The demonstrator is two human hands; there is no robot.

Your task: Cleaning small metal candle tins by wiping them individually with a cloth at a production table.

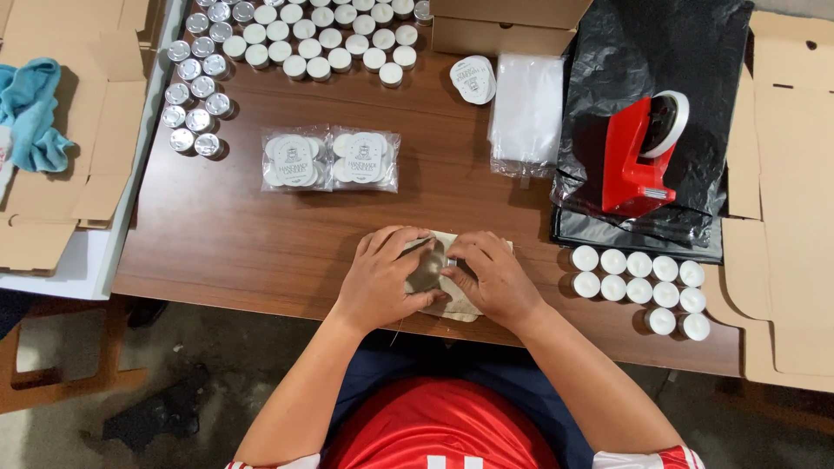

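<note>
Head view. Your left hand and right hand meet at the near edge of the table, both pressed onto a small beige cloth pouch lying flat there. Left grip: fingers curled over the pouch's left part, thumb tucked beneath the palm side, closed on the cloth. Right grip: fingers bent down on the pouch's right part, pinching at its middle; what sits between the fingertips is too small to tell.

Near the table's right edge, a cluster of white tealight candles stands just beside your right hand. Behind it, a red tape dispenser sits on a black plastic sheet. A stack of clear bags lies left of the sheet.

Mid-table, two sealed clear packets of candles lie side by side, touching. Along the far edge, many more tealights in rows; silver-cupped ones run down the left edge. Flat cardboard and a blue cloth lie off the table's left side.
</note>
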